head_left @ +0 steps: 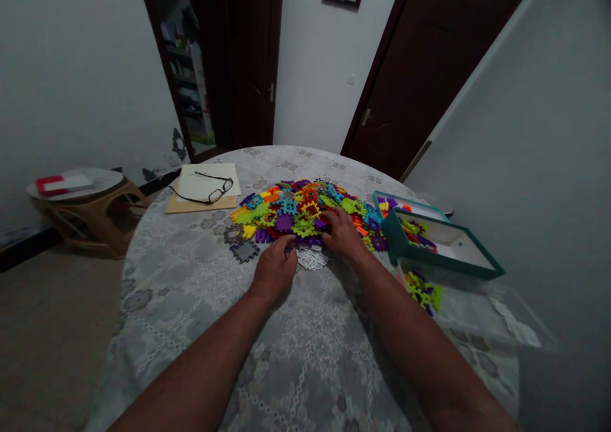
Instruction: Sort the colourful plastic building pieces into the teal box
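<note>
A heap of colourful plastic gear-toy pieces (310, 206) lies on the table, with toothed gears and square, notched plates in it. My left hand (274, 268) rests at the heap's near edge, just below a purple square plate (285, 222). Its fingers are curled in, and whatever they hold is too small to make out. My right hand (342, 233) reaches into the near right of the heap, its fingers bent down beside a lime-green gear (304, 224) and purple pieces. What lies under those fingertips is hidden. Between both hands sits a small pile of white pieces (312, 258).
To the right stand a green-edged box (443, 244) and a clear plastic tray (477, 314), both with pieces inside. Grey plates (245, 251) lie left of the heap. Glasses (214, 195) rest on paper at the back left. A stool (95, 209) stands beyond the table's left edge.
</note>
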`<action>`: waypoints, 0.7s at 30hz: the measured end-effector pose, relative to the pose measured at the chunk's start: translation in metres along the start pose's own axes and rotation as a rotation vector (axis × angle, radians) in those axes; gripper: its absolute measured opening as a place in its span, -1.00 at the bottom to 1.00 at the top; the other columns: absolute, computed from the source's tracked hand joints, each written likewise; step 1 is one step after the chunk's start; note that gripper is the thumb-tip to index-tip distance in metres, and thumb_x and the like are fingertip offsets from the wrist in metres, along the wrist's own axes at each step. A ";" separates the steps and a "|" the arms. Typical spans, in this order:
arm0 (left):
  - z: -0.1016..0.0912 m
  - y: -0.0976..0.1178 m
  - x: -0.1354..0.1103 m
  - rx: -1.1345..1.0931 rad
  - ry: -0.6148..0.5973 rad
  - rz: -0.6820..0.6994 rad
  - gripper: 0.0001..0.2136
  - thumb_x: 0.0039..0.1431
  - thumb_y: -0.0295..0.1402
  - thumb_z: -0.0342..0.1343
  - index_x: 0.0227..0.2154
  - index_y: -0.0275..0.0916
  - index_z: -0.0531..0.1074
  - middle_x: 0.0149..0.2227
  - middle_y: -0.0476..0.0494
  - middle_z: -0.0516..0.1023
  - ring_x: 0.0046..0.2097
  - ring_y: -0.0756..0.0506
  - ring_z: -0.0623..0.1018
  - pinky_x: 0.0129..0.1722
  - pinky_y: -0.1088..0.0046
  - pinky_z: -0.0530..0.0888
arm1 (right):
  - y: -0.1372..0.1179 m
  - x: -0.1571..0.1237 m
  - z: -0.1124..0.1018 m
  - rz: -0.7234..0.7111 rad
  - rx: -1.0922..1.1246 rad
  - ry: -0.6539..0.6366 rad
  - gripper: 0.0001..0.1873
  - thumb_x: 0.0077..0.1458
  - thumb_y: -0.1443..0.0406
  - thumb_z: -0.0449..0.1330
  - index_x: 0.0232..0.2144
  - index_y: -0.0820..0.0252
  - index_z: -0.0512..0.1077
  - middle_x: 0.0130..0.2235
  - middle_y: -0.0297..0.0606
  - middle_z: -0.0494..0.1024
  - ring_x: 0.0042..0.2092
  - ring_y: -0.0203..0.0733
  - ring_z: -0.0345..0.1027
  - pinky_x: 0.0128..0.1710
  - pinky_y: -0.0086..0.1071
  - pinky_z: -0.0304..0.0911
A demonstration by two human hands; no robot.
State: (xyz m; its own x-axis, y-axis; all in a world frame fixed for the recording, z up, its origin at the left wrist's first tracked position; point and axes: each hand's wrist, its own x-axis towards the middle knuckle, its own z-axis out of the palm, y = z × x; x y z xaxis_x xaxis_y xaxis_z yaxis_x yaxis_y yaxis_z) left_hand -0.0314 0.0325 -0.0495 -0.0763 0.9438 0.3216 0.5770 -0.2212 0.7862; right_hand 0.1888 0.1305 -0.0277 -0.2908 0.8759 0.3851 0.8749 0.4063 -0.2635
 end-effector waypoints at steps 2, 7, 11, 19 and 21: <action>0.000 0.001 0.000 0.011 -0.009 0.017 -0.65 0.31 -0.42 0.13 0.12 -0.18 0.57 0.05 -0.26 0.72 0.06 -0.24 0.68 0.14 0.16 0.55 | -0.002 -0.012 -0.002 -0.018 0.010 0.015 -0.38 0.15 0.36 0.28 0.27 0.15 0.47 0.39 0.06 0.29 0.43 0.19 0.15 0.43 0.07 0.14; -0.001 0.006 -0.001 0.015 -0.059 0.024 -0.71 0.32 -0.28 0.21 0.06 -0.19 0.57 0.00 -0.26 0.72 -0.13 -0.22 0.68 0.02 0.18 0.57 | -0.013 -0.043 -0.015 -0.083 0.076 -0.007 -0.45 0.21 0.33 0.27 0.25 0.13 0.49 0.37 0.05 0.32 0.40 0.16 0.21 0.41 0.05 0.20; -0.001 0.006 -0.002 -0.008 -0.058 0.047 -0.78 0.33 -0.21 0.24 -0.05 -0.17 0.56 -0.09 -0.20 0.72 -0.16 -0.19 0.67 -0.03 0.22 0.56 | -0.023 -0.068 -0.021 -0.124 0.138 -0.057 -0.52 0.26 0.35 0.25 0.22 0.11 0.51 0.31 0.02 0.41 0.35 0.10 0.29 0.37 0.03 0.25; -0.002 0.006 -0.003 0.011 0.103 0.189 -0.64 0.36 -0.24 0.20 0.16 -0.20 0.48 0.05 -0.28 0.62 0.03 -0.24 0.62 0.16 0.13 0.53 | -0.043 -0.107 -0.031 -0.171 0.232 -0.078 -0.60 0.36 0.33 0.22 0.20 0.05 0.55 0.30 -0.04 0.48 0.35 0.07 0.31 0.40 0.05 0.24; -0.001 0.005 -0.004 0.049 0.106 0.287 -0.60 0.38 -0.24 0.19 0.22 -0.19 0.47 0.14 -0.34 0.57 0.20 -0.29 0.55 0.28 0.05 0.45 | -0.047 -0.111 -0.035 -0.201 0.325 -0.081 -0.60 0.37 0.32 0.21 0.20 0.05 0.54 0.29 -0.06 0.50 0.35 0.04 0.33 0.40 0.02 0.23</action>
State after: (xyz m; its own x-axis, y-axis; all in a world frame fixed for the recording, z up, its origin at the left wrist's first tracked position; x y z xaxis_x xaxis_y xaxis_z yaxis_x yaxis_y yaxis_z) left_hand -0.0294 0.0271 -0.0462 0.0125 0.8128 0.5823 0.6257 -0.4607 0.6296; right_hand 0.1937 0.0052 -0.0268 -0.4848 0.7831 0.3895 0.6329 0.6215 -0.4617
